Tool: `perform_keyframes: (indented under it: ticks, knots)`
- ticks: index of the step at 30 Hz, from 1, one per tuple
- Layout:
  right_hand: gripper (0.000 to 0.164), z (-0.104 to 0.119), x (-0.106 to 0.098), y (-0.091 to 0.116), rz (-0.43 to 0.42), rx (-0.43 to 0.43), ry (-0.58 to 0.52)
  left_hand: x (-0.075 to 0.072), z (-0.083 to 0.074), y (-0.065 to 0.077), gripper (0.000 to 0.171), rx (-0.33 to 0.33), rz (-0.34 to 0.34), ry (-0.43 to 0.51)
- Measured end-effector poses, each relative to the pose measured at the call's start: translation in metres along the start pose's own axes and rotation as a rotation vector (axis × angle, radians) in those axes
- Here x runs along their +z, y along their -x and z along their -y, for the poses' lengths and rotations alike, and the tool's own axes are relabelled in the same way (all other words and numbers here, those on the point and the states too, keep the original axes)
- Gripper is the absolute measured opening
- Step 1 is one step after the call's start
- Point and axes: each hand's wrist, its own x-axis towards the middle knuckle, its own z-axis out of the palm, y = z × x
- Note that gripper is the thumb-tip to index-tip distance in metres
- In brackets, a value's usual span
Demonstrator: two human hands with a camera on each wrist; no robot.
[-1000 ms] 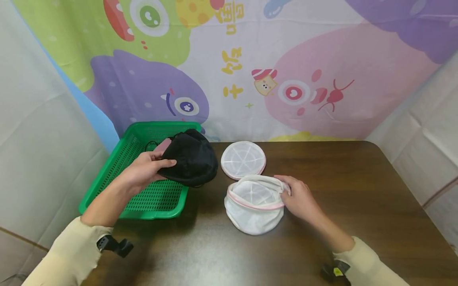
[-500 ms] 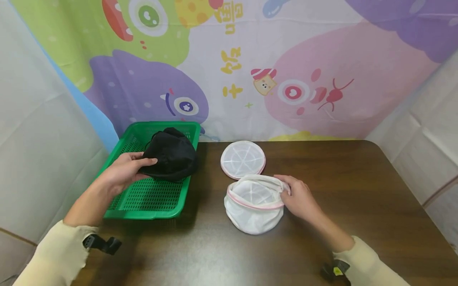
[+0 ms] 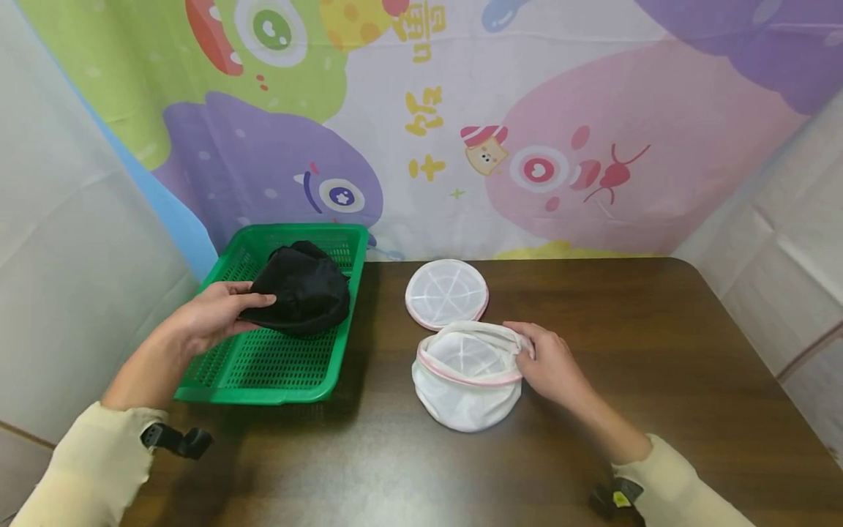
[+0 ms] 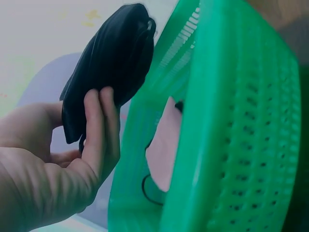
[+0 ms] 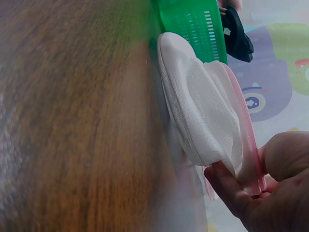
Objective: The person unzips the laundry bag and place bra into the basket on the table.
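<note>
In the head view my left hand [image 3: 217, 311] pinches the edge of a soft black cloth item [image 3: 299, 289], rounded like a cap, over the green plastic basket [image 3: 273, 395]. The left wrist view shows the cloth item [image 4: 108, 63] between thumb and fingers, raised above the basket floor. My right hand [image 3: 549, 362] holds the pink-trimmed rim of a white mesh laundry bag [image 3: 467, 406], whose mouth gapes upward. The right wrist view has thumb and fingers on the bag's [image 5: 198, 101] edge. A round white mesh lid or flat bag [image 3: 448, 293] lies just behind it.
A pink piece [image 4: 165, 145] with a thin black cord lies inside the basket. The brown wooden table [image 3: 626, 307] extends right of the laundry bag. Behind it hangs a cartoon-printed cloth [image 3: 421, 212], and pale sheets stand at both sides.
My left hand has carried the black cloth item left, from the basket's right rim to over its middle. The right hand and the laundry bag have stayed in place.
</note>
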Motion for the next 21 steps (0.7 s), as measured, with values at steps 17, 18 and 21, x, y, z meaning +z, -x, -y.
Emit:
perform_keyframes:
  ticks: [17, 18, 21]
  knots:
    - [0.048, 0.000, 0.000, 0.000, -0.005, -0.005, 0.005, -0.020, -0.007, -0.015, 0.082, -0.031, 0.106, -0.112]
    - [0.048, 0.000, 0.000, 0.000, -0.005, -0.005, 0.007, -0.021, -0.007, -0.016, 0.081, -0.031, 0.112, -0.110]
    - [0.048, 0.000, 0.000, 0.000, -0.004, -0.005, 0.006, -0.025, -0.005, -0.019, 0.079, -0.031, 0.125, -0.106]
